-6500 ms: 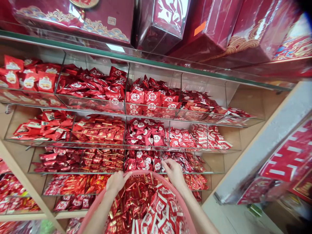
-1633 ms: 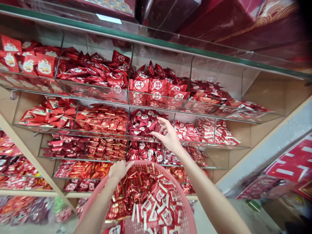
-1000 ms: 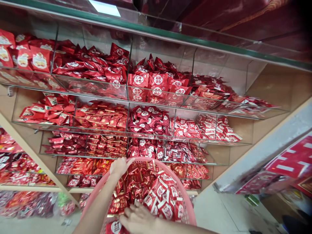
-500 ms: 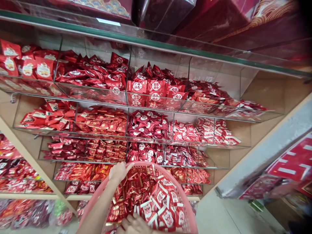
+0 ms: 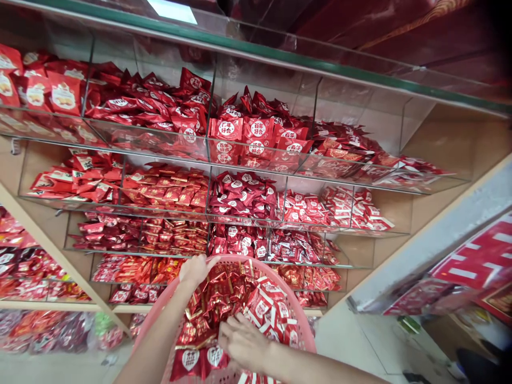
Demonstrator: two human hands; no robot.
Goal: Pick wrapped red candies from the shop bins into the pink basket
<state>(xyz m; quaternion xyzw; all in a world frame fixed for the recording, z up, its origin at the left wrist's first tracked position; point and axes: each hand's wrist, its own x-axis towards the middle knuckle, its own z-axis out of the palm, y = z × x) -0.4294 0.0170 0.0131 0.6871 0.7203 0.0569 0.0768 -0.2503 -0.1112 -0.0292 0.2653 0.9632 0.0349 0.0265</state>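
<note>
A pink plastic basket (image 5: 306,326) full of small wrapped packets is at the lower middle. My left hand (image 5: 195,271) is closed over its far left rim, thumb along the edge. Inside, my right hand (image 5: 245,340) lies palm down over the packets, fingers stretched out and slightly blurred; no packet shows in its grasp. Shiny red-and-gold packets (image 5: 220,290) fill the far left part of the basket. Red-and-white packets (image 5: 266,306) lie to the right, partly covered by my right hand. Larger dark red packets with white labels (image 5: 191,360) lie at the near left.
Behind the basket rise glass-fronted shelves (image 5: 256,214) with dividers, stocked with red packets (image 5: 244,194). Bagged goods (image 5: 60,330) stand low at the left. A slanting wooden side panel (image 5: 400,261) and tiled floor (image 5: 360,346) are at the right.
My right hand has moved forward and right across the packets, its fingers now straighter. Dark red packets at the basket's near left have come into view. My left hand stays on the rim.
</note>
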